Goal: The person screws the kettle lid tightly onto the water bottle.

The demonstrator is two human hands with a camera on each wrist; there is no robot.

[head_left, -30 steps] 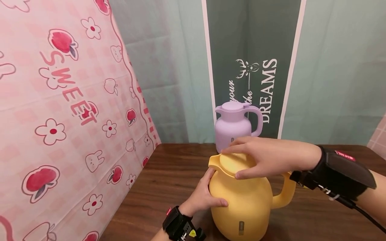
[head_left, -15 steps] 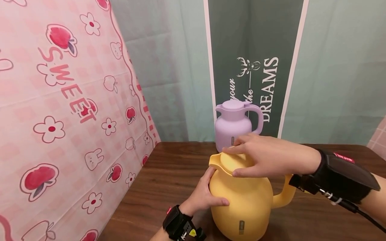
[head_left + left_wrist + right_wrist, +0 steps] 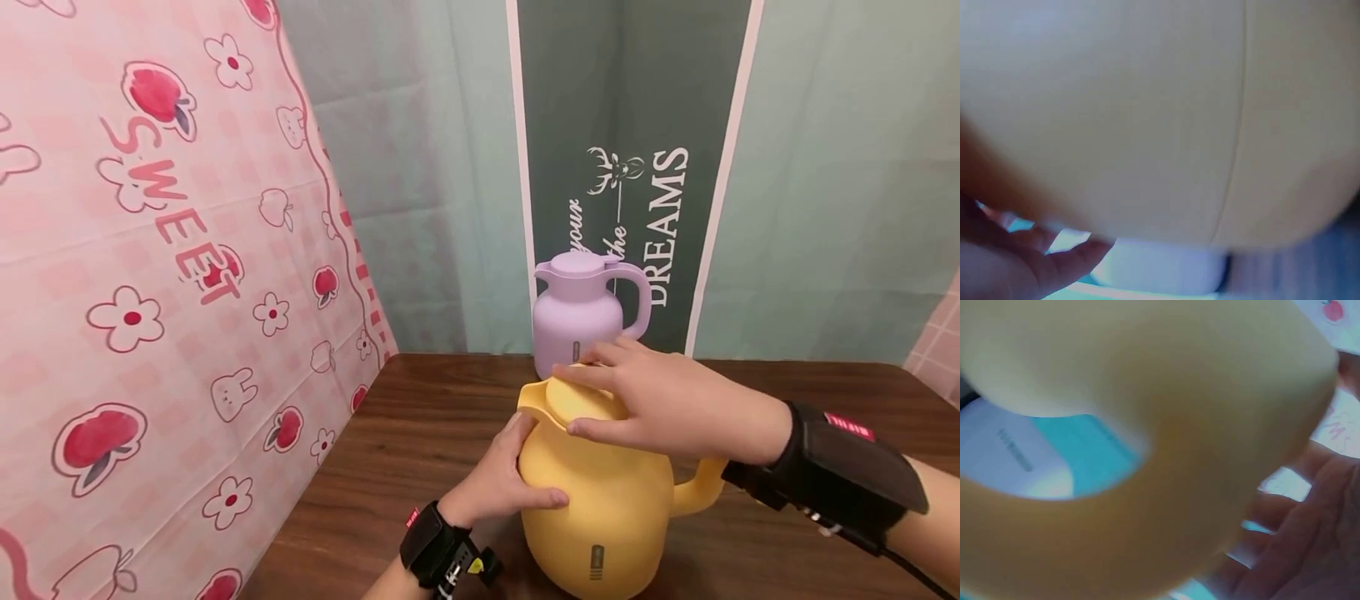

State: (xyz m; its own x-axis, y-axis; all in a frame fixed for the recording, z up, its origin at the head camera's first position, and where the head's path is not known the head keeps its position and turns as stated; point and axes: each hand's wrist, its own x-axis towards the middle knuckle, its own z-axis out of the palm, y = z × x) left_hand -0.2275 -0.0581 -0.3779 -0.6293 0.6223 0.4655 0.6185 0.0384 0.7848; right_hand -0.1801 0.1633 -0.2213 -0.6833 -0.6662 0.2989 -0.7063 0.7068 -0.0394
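Note:
A yellow thermos jug (image 3: 600,508) stands upright on the dark wooden table near the front, its spout pointing left and its handle (image 3: 697,492) to the right. My left hand (image 3: 501,479) holds the jug's left side, thumb across the front and fingers around the far side. On top, my right hand (image 3: 652,398) grips the round lid (image 3: 581,402), thumb on the near rim and fingers over the far side. The lid sits in the jug's mouth, its right part hidden under my palm. In the left wrist view, the jug's smooth body (image 3: 1147,125) fills most of the picture.
Behind the yellow jug stands a purple thermos jug (image 3: 577,312) with its lid on, close to the table's back edge. A pink patterned cloth (image 3: 187,333) hangs along the left, and a green curtain (image 3: 420,208) hangs behind the table (image 3: 375,467).
My right hand has turned slightly on the lid, its thumb sliding left along the near rim and its wrist shifting a little. My left hand keeps its hold; the jug stays in place.

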